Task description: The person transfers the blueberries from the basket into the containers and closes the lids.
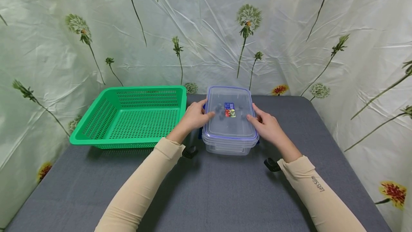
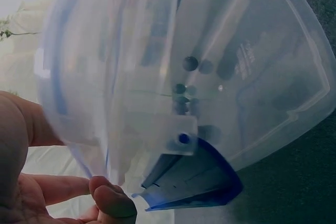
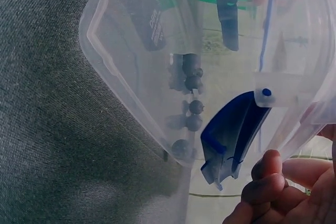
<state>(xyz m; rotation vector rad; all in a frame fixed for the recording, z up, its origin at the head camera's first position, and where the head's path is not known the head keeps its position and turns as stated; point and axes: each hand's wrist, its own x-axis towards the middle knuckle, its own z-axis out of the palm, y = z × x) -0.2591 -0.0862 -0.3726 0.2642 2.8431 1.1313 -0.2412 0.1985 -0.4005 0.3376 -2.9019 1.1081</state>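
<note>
A clear plastic food container stands on the table with its blue-rimmed lid on top. Small dark round things show through its wall. My left hand holds the lid's left edge, thumb on the top and fingertips at the rim. On the opposite edge, my right hand pinches the lid the same way, its fingertips right by the rim. A blue latch hangs unfastened on the left side, and another blue latch swings out on the right.
A green perforated basket sits to the left of the container, close to my left forearm. Grey cloth covers the table. Behind it hangs a pale curtain with a dandelion print.
</note>
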